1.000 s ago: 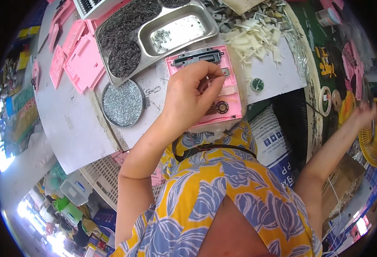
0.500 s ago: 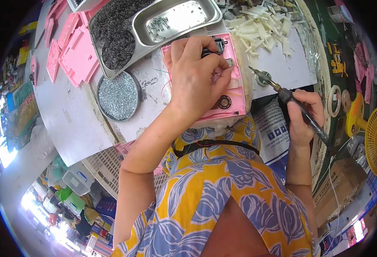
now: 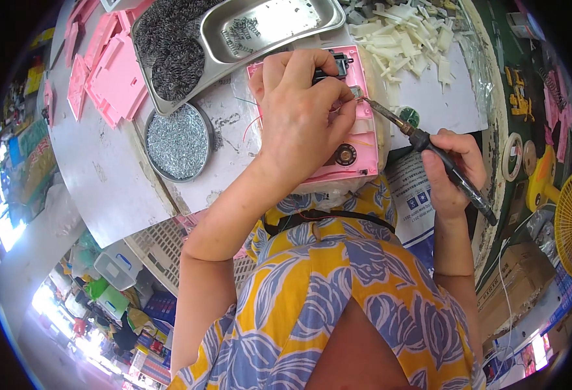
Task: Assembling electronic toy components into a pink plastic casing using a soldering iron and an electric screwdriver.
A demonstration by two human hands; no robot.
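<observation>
A pink plastic housing (image 3: 362, 144) with small parts inside lies in front of me. My left hand (image 3: 302, 110) rests over it, thumb and fingers pinched together near a small metal component (image 3: 355, 92); what they hold is hidden. Thin red and green wires stick out left of this hand. My right hand (image 3: 455, 170) grips a soldering iron (image 3: 452, 168) by its dark handle. Its tip meets the housing at the metal component, close to my left fingertips. Inside the housing are a black part (image 3: 341, 65) and a round dark speaker-like piece (image 3: 345, 155).
Beyond the housing stands a metal tray (image 3: 211, 81) of dark springs, with a smaller steel tray (image 3: 325, 19) in it. Left is a round dish (image 3: 178, 143) of small metal pins; pink panels (image 3: 114, 81) lie farther off. White plastic pieces (image 3: 406, 39) and a solder coil (image 3: 408, 117) are right.
The soldering iron has moved left and its tip has come to the metal component in the housing. My left hand keeps its pinch in nearly the same place. The view has shifted slightly.
</observation>
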